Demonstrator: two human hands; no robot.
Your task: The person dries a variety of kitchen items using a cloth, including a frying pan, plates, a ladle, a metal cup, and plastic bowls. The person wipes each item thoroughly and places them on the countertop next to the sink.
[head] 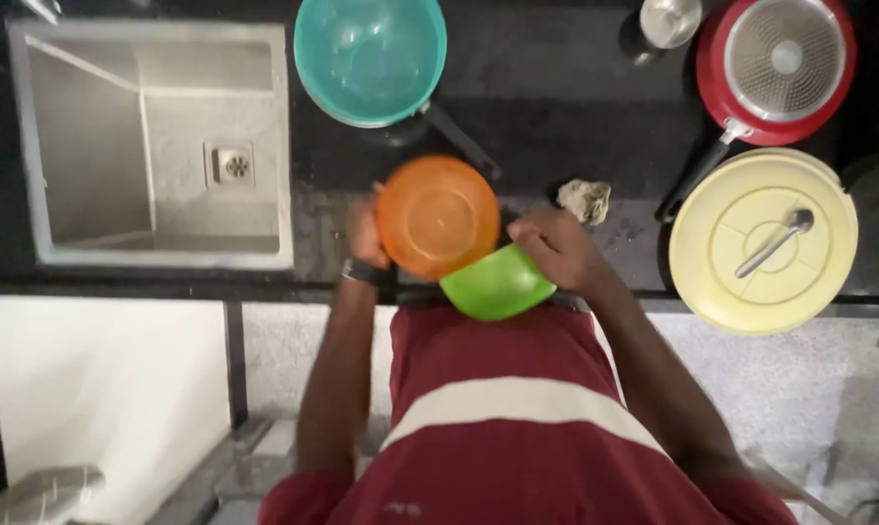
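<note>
A steel sink (pixel 153 146) sits in the dark worktop (pixel 556 87) beside a big teal bowl (pixel 369 56). A red pan (pixel 775 66) is near a round yellow lid (pixel 762 241) with a spoon (pixel 776 240) on it.

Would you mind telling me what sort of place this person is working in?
Most likely a home kitchen: a steel sink is set into a dark counter, a red frying pan sits on it, and the left hand and right hand hold an orange bowl and a green bowl.
</note>
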